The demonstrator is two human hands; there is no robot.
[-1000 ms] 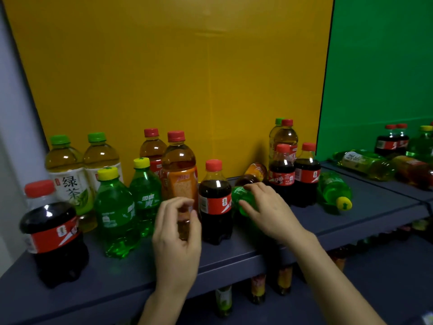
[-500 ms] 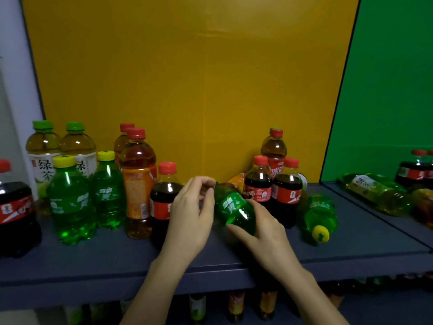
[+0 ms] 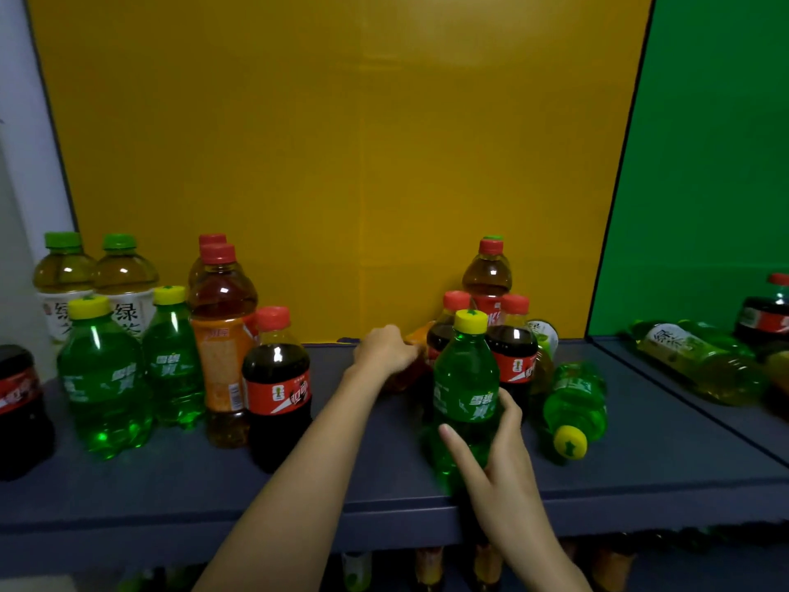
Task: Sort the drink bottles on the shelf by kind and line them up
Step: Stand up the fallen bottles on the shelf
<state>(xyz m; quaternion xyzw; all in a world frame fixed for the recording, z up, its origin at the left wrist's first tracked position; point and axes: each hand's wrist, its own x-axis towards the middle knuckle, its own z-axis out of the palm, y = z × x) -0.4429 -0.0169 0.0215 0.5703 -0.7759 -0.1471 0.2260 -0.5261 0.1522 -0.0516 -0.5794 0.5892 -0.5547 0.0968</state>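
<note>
Head view: upright green soda bottle (image 3: 465,390) inside right hand (image 3: 497,459) grip.

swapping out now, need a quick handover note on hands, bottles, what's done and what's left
Right hand grips an upright green soda at the shelf front.
Left hand reaches onto a lying amber bottle behind it; grip unclear.
Done: at left, green teas, two sodas and amber teas stand grouped.
Left: colas scattered, one soda lying on its side, right cluster mixed.
</note>
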